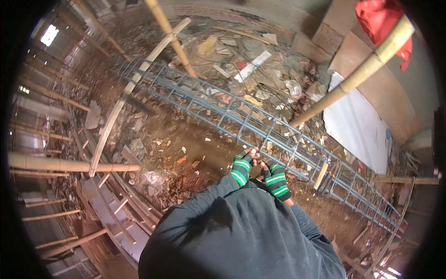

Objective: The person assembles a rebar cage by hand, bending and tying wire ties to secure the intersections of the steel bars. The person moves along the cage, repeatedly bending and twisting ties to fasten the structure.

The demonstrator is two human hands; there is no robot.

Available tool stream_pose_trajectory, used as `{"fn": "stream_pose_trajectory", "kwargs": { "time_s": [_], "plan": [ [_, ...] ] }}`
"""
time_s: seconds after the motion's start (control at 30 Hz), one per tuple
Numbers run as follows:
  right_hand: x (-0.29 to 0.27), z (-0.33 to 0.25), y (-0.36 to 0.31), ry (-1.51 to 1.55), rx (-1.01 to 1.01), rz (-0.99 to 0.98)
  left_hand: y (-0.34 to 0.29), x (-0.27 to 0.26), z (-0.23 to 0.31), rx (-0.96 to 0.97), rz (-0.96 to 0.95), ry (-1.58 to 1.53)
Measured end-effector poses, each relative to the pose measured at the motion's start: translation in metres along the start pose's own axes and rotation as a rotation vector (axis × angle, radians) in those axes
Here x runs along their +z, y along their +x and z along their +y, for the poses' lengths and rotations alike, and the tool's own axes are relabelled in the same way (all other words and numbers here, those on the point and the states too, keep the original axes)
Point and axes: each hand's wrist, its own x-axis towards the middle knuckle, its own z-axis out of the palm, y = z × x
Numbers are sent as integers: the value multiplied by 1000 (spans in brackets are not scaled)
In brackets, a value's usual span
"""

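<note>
Head view: left hand (242,168) and right hand (275,177), both wearing green-striped fingerless gloves, are meeting at the near edge of the rebar cage (241,122). Grip is too small to tell. Cage is lying diagonally across rubble-strewn ground (186,139), bamboo poles (357,76) leaning over it.

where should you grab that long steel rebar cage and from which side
Probably by a top long bar of the rebar cage, from above on the near side, where the left hand and right hand already meet it. The bars are thin and the open grid lets fingers wrap round.
</note>
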Motion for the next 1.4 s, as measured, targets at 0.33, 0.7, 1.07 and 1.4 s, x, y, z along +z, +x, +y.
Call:
{"fn": "stream_pose_trajectory", "kwargs": {
  "time_s": [0.33,0.7,1.07,1.4],
  "plan": [
    [60,-19,12,200,-21,38,7,-39,38,37,35,-136],
    [47,-27,-11,-345,50,218,21,-23,38,201,-111,328],
    [16,13,-50,-38,221,335,39,29,-12,69,-397,627],
    [-30,59,-16,-53,235,288,91,81,-21,0,-321,833]
  ]
}}
